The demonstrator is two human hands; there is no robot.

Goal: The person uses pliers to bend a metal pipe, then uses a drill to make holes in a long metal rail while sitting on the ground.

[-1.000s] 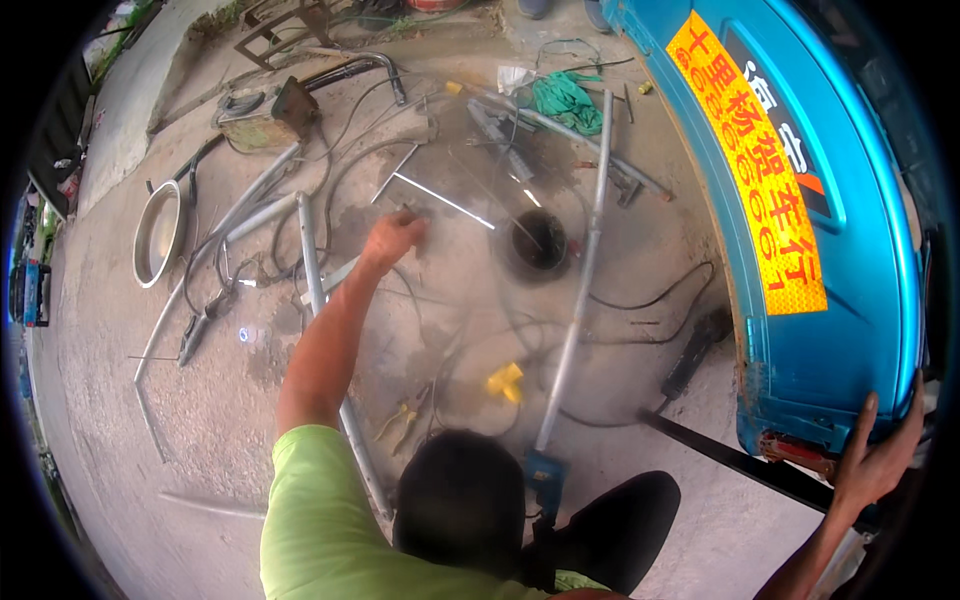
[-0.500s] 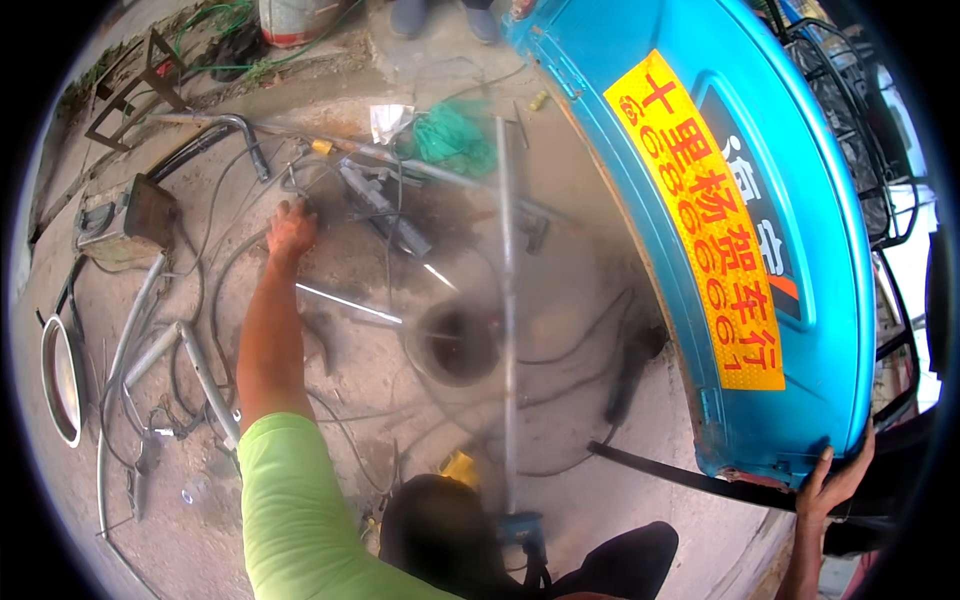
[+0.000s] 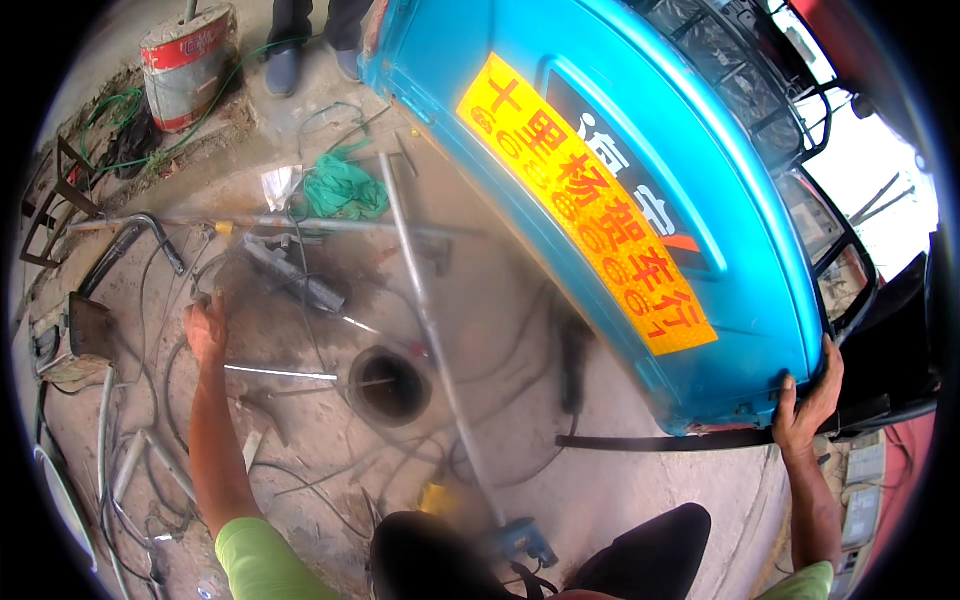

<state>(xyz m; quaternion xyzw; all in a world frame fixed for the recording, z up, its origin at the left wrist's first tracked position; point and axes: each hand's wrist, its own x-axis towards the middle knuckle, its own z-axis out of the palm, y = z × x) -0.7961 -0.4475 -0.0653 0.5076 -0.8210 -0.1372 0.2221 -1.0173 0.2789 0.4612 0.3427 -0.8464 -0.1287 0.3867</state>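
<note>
My right hand (image 3: 808,405) grips the lower right corner of a glossy blue vehicle body panel (image 3: 520,60), thumb on its face and fingers round the edge. The panel carries a yellow sticker (image 3: 590,205) and fills the upper right. On the left, my left hand (image 3: 207,330) reaches down near the ground with its fingers curled; what they hold, if anything, I cannot make out. Cables (image 3: 150,330) run beside that hand. A thin pale rod (image 3: 285,373) passes by my left forearm, its tip near a dark round hole (image 3: 392,387).
A long metal pipe (image 3: 428,310) lies across the ground, beside a green net (image 3: 345,187). A metal box (image 3: 75,338) and bent tubes stand at the left. A blue tool (image 3: 527,542) lies near my knees. Someone's shoes (image 3: 284,73) are at the far side by a red-and-white drum (image 3: 188,70).
My view has swung, so ground things appear farther left and lower, and the panel looks more slanted. My right hand keeps its grip. My left hand stays low among the cables.
</note>
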